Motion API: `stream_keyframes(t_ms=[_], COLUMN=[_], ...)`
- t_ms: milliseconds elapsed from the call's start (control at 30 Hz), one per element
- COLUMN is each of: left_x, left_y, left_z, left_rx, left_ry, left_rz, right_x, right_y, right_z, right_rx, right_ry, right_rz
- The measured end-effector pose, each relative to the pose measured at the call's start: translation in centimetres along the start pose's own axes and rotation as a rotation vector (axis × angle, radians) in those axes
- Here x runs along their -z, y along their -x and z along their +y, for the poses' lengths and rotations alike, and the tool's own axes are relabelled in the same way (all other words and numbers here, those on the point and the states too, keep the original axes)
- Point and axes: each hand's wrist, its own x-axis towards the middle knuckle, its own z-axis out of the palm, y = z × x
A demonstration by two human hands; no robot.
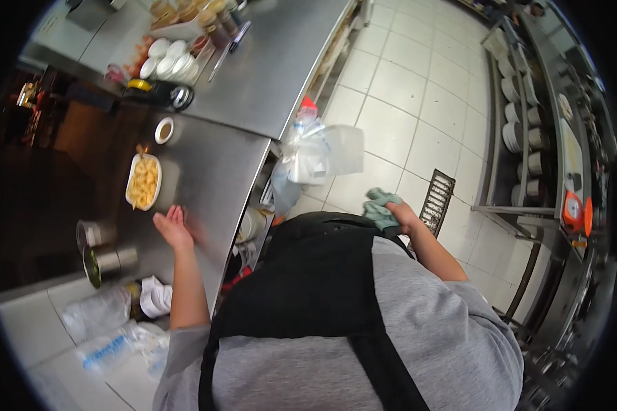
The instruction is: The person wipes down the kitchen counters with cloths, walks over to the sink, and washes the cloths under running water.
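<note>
My left hand is over the steel counter, fingers stretched out and nothing in them. Just beyond its fingertips sits a white oval dish filled with pale yellow chunks of food that I cannot name for certain. A small white cup of brown sauce stands farther back on the same counter. Down at my right side, by the black apron, my right hand is closed round a crumpled green cloth.
White lidded cups and a black-and-yellow object are at the back counter. Metal containers and plastic bags lie at the left. Clear bags hang off the counter's edge. Shelves of bowls and a floor grate are at right.
</note>
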Motion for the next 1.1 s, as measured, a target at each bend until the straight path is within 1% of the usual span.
stream_keyframes(t_ms=[67, 133, 200, 267, 300, 333, 367, 400, 433, 467, 500, 533, 567, 600, 633, 667, 700, 733, 800, 833, 900, 933, 1000, 1033, 1067, 1100], left_x=[-0.3, -0.4, -0.2, -0.2, -0.7, -1.4, -1.7, -3.2, -5.6, -7.2, -11.0, -12.9, -15.6, -17.7, -20.5, -22.4, -23.3, -24.4, -24.5, -24.0, -22.9, -22.6, -22.1, -22.1, -22.1, -22.1], left_y=[3.2, 5.6, 8.0, 10.5, 12.2, 13.9, 15.9, 19.0, 23.1, 25.8, 30.8, 33.3, 36.3, 38.0, 41.0, 42.8, 44.1, 45.9, 47.1, 47.3, 47.6, 48.0, 49.2, 49.8, 50.0, 50.2], left_z=[0.2, -0.1, -0.4, -0.6, -0.9, -2.1, -3.3, -4.5, -4.8, -6.8, -6.6, -8.2, -8.3, -10.5, -8.8, -7.0, -8.2, -9.5, -9.5, -9.2, -8.6, -8.8, -9.5, -10.2, -10.9, -11.7], left_rx=[-0.028, -0.058, -0.073, -0.097, -0.109, -0.141, -0.181, -0.298, -0.351, -0.182, -0.120, -0.073, -0.004, 0.173, 0.289, 0.515, 0.658, 0.574, 0.651, 0.644, 0.643, 0.639, 0.701, 0.711, 0.711, 0.724], left_ry=[-0.068, -0.143, -0.141, -0.172, -0.110, -0.081, -0.055, -0.142, -0.326, -0.224, -0.269, -0.300, -0.273, -0.241, -0.292, -0.314, -0.177, 0.039, 0.181, 0.191, 0.062, 0.070, 0.079, 0.067, 0.072, 0.053], left_rz=[0.038, -0.024, 0.020, 0.047, 0.124, 0.158, 0.208, 0.167, 0.112, 0.007, -0.078, -0.255, -0.448, -0.619, -0.732, -0.820, -0.888, -0.894, -0.807, -0.785, -0.856, -0.842, -0.749, -0.685, -0.680, -0.669], right_x=[2.2, 3.3, 4.7, 4.1, 4.2, 5.5, 6.6, 7.2, 7.3, 6.7, 6.0, 5.9, 6.7, 6.4, 5.6, 4.8, 4.1, 3.6, 3.0, 3.1, 3.5, 4.0, 5.1, 5.0, 5.0, 5.1], right_y=[0.9, 1.2, 1.6, 2.8, 3.3, 3.2, 2.6, 2.1, 2.6, 4.1, 5.8, 6.6, 6.7, 7.2, 8.3, 9.4, 10.2, 10.7, 11.7, 11.8, 12.1, 12.0, 11.7, 12.0, 12.2, 12.5], right_z=[1.3, 1.9, 1.7, 0.0, -1.0, -1.6, -2.0, -2.1, -2.8, -4.3, -6.0, -6.9, -7.4, -7.8, -8.3, -8.5, -8.4, -8.0, -7.3, -7.2, -7.1, -6.9, -6.2, -6.0, -6.0, -6.1], right_rx=[-0.007, -0.025, -0.034, -0.002, 0.019, 0.004, 0.097, 0.178, 0.140, 0.100, 0.068, 0.044, 0.057, 0.046, 0.029, 0.009, -0.093, -0.170, -0.276, -0.290, -0.361, -0.370, -0.390, -0.335, -0.339, -0.263], right_ry=[-0.136, -0.118, -0.095, 0.054, 0.121, 0.158, 0.141, 0.118, 0.153, 0.161, 0.166, 0.167, 0.236, 0.257, 0.299, 0.341, 0.330, 0.319, 0.214, 0.231, 0.132, 0.145, 0.213, 0.222, 0.228, 0.331], right_rz=[0.104, 0.101, 0.105, 0.118, 0.076, 0.051, -0.066, -0.192, -0.238, -0.226, -0.209, -0.186, -0.168, -0.192, -0.244, -0.294, -0.335, -0.375, -0.413, -0.424, -0.403, -0.409, -0.353, -0.294, -0.294, -0.317])
